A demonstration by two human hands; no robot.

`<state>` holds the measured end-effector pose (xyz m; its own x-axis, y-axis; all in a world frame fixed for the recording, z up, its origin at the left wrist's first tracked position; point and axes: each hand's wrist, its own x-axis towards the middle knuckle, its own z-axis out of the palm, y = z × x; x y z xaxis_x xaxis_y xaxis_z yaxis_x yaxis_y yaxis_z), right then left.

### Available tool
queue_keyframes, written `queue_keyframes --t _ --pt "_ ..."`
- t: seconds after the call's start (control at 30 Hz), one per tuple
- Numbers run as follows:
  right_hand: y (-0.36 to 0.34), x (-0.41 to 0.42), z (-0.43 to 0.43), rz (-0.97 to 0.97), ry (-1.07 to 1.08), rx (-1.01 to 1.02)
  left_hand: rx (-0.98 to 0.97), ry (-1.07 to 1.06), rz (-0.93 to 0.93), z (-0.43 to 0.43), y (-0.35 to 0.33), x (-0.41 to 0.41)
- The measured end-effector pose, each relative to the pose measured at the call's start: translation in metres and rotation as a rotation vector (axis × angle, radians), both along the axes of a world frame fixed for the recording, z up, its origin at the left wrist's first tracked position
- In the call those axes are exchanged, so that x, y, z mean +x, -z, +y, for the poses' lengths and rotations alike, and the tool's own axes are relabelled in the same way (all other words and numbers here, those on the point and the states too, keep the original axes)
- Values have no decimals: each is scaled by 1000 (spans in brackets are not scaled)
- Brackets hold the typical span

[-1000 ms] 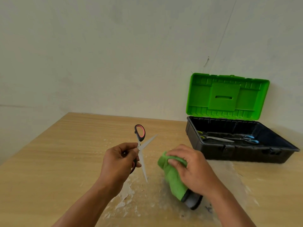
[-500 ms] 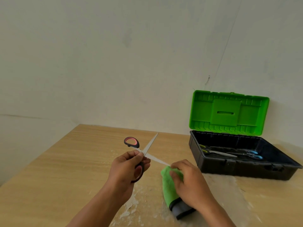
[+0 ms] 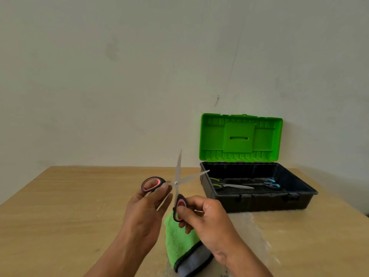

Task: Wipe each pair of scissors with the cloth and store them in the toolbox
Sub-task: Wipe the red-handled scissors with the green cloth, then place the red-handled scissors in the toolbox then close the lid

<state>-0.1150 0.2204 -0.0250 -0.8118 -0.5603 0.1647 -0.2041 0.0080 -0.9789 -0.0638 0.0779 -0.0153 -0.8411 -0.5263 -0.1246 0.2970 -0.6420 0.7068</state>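
Note:
Scissors with black and pink handles (image 3: pixel 176 181) are held above the table, blades spread wide, one pointing up and one toward the toolbox. My left hand (image 3: pixel 145 212) grips the left handle loop. My right hand (image 3: pixel 203 214) pinches the lower handle loop. The green cloth (image 3: pixel 179 240) with a grey edge lies on the table under my right hand, with no hand on it. The black toolbox (image 3: pixel 257 200) stands open at the right with its green lid (image 3: pixel 240 139) upright. Inside lie green-handled scissors (image 3: pixel 229 185) and blue-handled scissors (image 3: pixel 267 183).
The wooden table (image 3: pixel 60 206) ends at a pale wall behind. A whitish, scuffed patch (image 3: pixel 259 236) covers the tabletop around the cloth and in front of the toolbox. The table's left edge slants toward me.
My right hand left the cloth and took the scissors' lower handle. The scissors rose and turned, one blade now upright. The view tilted upward.

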Motion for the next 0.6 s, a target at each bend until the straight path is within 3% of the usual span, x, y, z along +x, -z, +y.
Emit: queue_keyframes --t 0.33,0.6 --pt "-9 -44 36 -11 41 24 -406 -14 -107 6 -6 -32" --pt "-1 -70 48 -21 182 -11 -459 16 -84 49 -1 -69"
